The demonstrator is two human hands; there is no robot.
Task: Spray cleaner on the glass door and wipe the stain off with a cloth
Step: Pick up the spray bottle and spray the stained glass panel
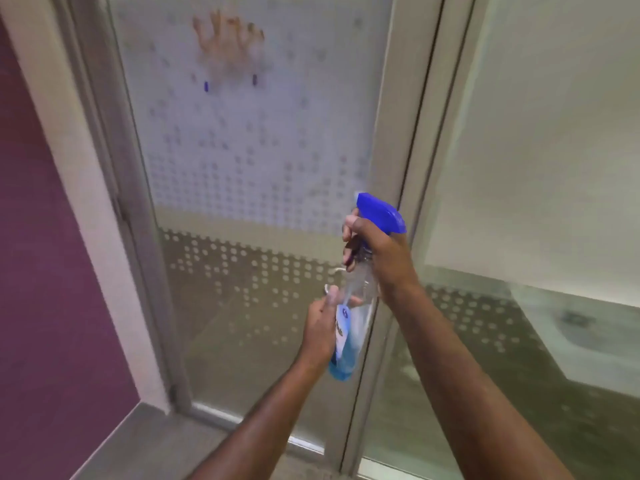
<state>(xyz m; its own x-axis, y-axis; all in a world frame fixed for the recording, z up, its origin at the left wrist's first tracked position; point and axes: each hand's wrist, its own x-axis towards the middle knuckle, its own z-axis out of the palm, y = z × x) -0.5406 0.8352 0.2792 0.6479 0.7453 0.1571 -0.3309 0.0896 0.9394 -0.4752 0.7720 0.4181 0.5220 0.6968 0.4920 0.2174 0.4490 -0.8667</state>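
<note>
One spray bottle (pixel 349 327), one stain (pixel 228 39) on the glass door (pixel 242 188); right hand (pixel 377 254) grips the trigger head, left hand (pixel 320 332) clasps its base.

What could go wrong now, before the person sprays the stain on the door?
1. The stain sits high on the glass door, while the spray bottle is held low; spray may land below it.
2. No cloth is in view, so cleaner might run down before wiping.
3. Both the left hand and right hand hold the bottle, leaving none free.

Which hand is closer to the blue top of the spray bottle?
Right. The right hand grips just under the blue top; the left hand holds the bottle's lower body, farther down.
</note>
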